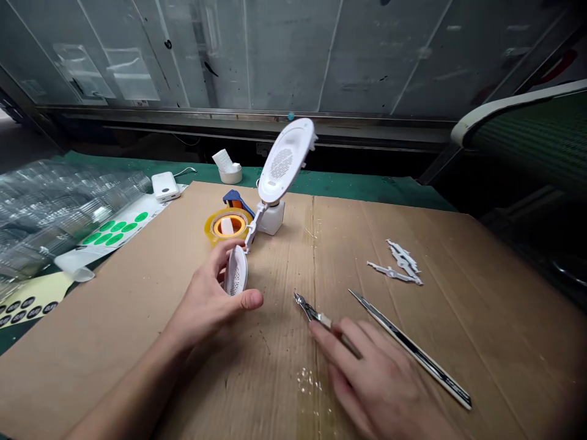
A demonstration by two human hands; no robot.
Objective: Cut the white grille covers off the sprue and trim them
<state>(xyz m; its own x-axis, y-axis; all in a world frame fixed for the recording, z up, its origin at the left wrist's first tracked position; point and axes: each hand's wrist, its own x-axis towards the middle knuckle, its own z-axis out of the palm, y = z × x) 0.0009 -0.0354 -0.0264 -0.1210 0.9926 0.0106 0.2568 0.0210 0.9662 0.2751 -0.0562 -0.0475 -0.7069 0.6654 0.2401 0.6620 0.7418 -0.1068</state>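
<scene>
A small white perforated plastic cover [236,271] is held in my left hand [208,299], fingers behind it and thumb stretched out in front. From its top runs a thin white plastic sprue [255,226], leading up to a larger white oval plate [287,162] with a patch of small holes, tilted in the air. My right hand [371,373] is closed around the handles of metal side cutters [308,307], low over the cardboard, their jaws pointing away toward the upper left. To the right of these lies a slim utility knife [413,349].
Cut-off white sprue pieces [400,264] lie at the right on the cardboard [339,244]. Behind my left hand are a tape roll [229,225], a blue tape dispenser [236,198] and a white bottle [273,219]. Clear plastic containers [55,214] crowd the left; small clippings [306,380] lie in front.
</scene>
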